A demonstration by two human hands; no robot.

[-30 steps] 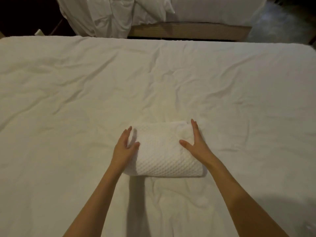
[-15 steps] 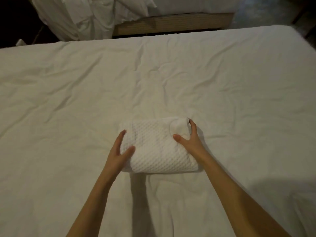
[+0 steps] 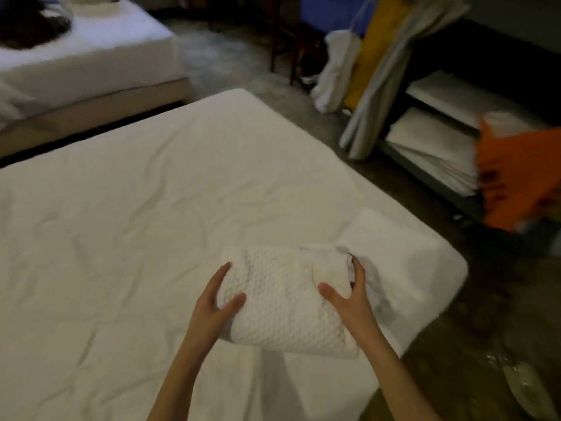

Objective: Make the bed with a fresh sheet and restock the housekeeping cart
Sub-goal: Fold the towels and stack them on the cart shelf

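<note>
Resting near the bed's point(image 3: 151, 192) right corner, the folded towel point(image 3: 285, 302) lies on the white sheet point(image 3: 106, 238), its right end overlapping a flat folded cloth point(image 3: 391, 241). Beyond the corner, across bare floor point(image 3: 455, 344), stands the cart point(image 3: 455, 141) with stacked white linen point(image 3: 431, 156), an orange bag point(image 3: 522, 177) and hanging yellow and grey cloths. A second bed point(image 3: 91, 56) sits at upper left. Compared with half a second ago, the view has swung right, bringing cart and floor into sight, and the towel sits closer to the bed's edge. Left hand point(image 3: 212, 305) grips the towel's left end, thumb on top, fingers curled round the side. Right hand point(image 3: 349, 296) grips the right end likewise.
</note>
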